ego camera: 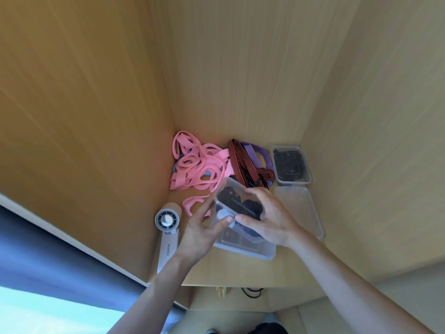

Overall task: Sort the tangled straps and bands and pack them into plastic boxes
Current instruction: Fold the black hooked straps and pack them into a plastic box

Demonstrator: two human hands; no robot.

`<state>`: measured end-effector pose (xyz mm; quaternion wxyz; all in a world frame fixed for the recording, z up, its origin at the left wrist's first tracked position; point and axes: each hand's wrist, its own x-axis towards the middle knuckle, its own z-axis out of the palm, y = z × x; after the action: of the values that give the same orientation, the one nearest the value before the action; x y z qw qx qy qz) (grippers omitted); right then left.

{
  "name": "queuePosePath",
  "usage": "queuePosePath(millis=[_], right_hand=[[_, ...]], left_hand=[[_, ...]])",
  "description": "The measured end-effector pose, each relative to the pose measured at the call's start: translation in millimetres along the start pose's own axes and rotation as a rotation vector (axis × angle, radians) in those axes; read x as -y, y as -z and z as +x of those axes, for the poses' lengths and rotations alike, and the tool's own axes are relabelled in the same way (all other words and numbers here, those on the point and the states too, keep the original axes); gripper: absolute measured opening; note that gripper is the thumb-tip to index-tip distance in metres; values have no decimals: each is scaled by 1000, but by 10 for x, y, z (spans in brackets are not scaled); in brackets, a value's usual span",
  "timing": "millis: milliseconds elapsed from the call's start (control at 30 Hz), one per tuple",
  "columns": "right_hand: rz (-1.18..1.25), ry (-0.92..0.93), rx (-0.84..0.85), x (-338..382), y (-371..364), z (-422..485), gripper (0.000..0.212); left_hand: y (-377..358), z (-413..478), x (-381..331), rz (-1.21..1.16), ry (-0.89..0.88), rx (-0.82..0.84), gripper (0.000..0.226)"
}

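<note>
Near centre, just above a second plastic box (248, 251) on the wooden shelf (240, 271), a clear plastic box (224, 186) of coiled black straps (250, 206) is held tilted. The left hand (202, 230) pinches its near wall and the right hand (269, 220) curls over the rim and straps, apparently to keep the load in. Farther back, pink bands (197, 165) and striped straps (240, 162) lie tangled and unsorted; a filled box (291, 165) and a lid (301, 210) sit to the right.
</note>
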<state>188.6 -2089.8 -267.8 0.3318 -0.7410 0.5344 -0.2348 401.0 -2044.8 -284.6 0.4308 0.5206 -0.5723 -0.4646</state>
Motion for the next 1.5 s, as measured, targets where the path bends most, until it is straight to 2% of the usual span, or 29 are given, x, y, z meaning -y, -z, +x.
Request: queuePosePath(millis=[100,367,534,634,700,800,967,1067,1134,1234,1334,1401,1501], right_hand=[[93,-14,-19,12,28,-14,83],[149,-38,-19,52,109,-84,69],[140,-53,-21,97,152,-124,77],[27,-20,-83,160,190,-133,83],[-38,20,-148,219,203,-143,84],[-69,68,-227,331,213,-166,84],[-100,60,-234,459,299,-204,88],[-65,52,-285,435,397,-277,72],[16,-9,-378,356,453,-366,60],[399,-109,-360,259,472,-531,52],[667,-103,-239,260,399,-686,71],[705,-69,-212,276,346,-749,80],[722,-52,-211,313,326,-772,79]], left_hand=[[4,25,-12,19,-6,-17,57],[-10,-2,-113,33,8,-27,53],[23,-24,-233,15,-9,22,54],[77,-31,-337,-92,-16,114,59],[66,-8,-444,-113,-41,131,52],[20,66,-593,-128,-74,72,40],[6,176,-621,-237,-40,62,42],[16,223,-597,-310,19,2,39],[29,256,-576,-363,67,-30,39],[36,292,-541,-440,105,-21,34],[-6,286,-490,-476,146,-33,33],[-36,279,-470,-480,166,-24,34],[-55,275,-486,-469,189,-13,34]])
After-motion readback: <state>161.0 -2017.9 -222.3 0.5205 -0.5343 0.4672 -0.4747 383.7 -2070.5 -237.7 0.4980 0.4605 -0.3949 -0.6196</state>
